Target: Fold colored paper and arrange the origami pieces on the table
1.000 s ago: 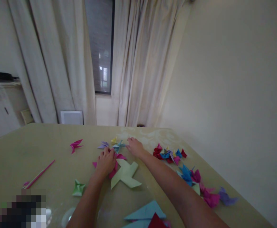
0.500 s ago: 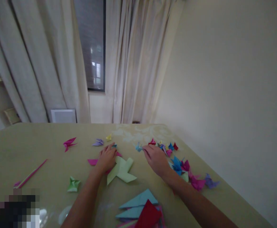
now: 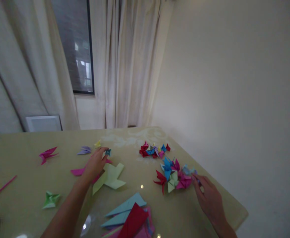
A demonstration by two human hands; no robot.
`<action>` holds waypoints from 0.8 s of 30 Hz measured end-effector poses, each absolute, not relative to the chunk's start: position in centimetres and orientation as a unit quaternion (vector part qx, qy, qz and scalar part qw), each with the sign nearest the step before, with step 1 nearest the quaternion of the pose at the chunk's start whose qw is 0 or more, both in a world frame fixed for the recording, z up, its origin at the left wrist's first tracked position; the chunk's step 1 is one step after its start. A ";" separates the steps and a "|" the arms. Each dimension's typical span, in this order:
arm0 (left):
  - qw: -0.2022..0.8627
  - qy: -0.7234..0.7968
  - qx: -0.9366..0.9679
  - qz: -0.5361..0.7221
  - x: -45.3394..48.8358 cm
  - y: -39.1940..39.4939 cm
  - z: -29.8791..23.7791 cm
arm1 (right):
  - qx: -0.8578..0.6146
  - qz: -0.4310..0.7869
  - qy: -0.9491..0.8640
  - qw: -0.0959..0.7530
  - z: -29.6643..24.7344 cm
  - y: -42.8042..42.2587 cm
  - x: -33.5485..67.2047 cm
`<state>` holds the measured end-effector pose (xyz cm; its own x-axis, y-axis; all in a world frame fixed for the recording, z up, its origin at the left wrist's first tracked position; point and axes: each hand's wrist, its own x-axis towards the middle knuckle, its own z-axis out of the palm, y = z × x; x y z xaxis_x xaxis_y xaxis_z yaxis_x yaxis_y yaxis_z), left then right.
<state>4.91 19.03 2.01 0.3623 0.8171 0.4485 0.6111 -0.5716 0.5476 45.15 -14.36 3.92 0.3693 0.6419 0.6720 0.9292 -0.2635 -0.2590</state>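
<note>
My right hand reaches the right edge of a loose pile of origami cranes, its fingers pinched on a light blue paper crane. Beside it lie a magenta crane, a blue crane, a pale green crane and a red crane. A purple one is partly hidden behind the fingers. Farther left, my left hand is closed, with a small teal folded paper at its fingertips. Under that hand lies a magenta folded paper, next to a pale green pinwheel-like paper.
A cluster of small folded papers sits farther back. Nearer me is a stack of folded sheets, red and light blue on top. Leftward lie a green folded piece, a magenta crane, a purple one and a thin pink strip.
My right hand has carried the light blue crane right and nearer, to the pile. The view has turned rightward. My left hand stays by the magenta paper, the teal piece at its fingertips.
</note>
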 end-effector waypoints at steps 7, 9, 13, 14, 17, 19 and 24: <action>0.180 0.361 0.811 0.423 6.8 16.3 7.8 | -0.628 -0.181 -0.618 0.437 7.3 -8.5 37.5; 0.186 0.338 0.824 0.416 7.2 14.8 9.4 | -0.598 -0.119 -0.668 0.427 9.4 -5.6 33.9; 0.200 0.313 0.843 0.389 7.4 12.4 12.2 | -0.550 -0.030 -0.740 0.386 13.5 0.4 27.2; 0.204 0.310 0.845 0.385 7.2 12.1 12.8 | -0.549 -0.022 -0.751 0.365 14.3 1.7 26.0; 0.212 0.312 0.845 0.379 6.4 12.0 13.6 | -0.566 -0.006 -0.767 0.301 15.8 4.7 23.8; 0.209 0.347 0.848 0.342 5.8 12.6 13.4 | -0.583 0.012 -0.767 0.267 15.9 5.9 23.4; 0.195 0.444 0.855 0.183 3.9 14.6 11.3 | -0.599 0.047 -0.779 0.182 15.2 6.5 24.9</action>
<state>3.93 14.57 11.28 0.5394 0.8302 0.1408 0.6874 -0.5307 0.4958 24.89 6.47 15.21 -0.2174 0.9493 0.2270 0.9152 0.2791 -0.2908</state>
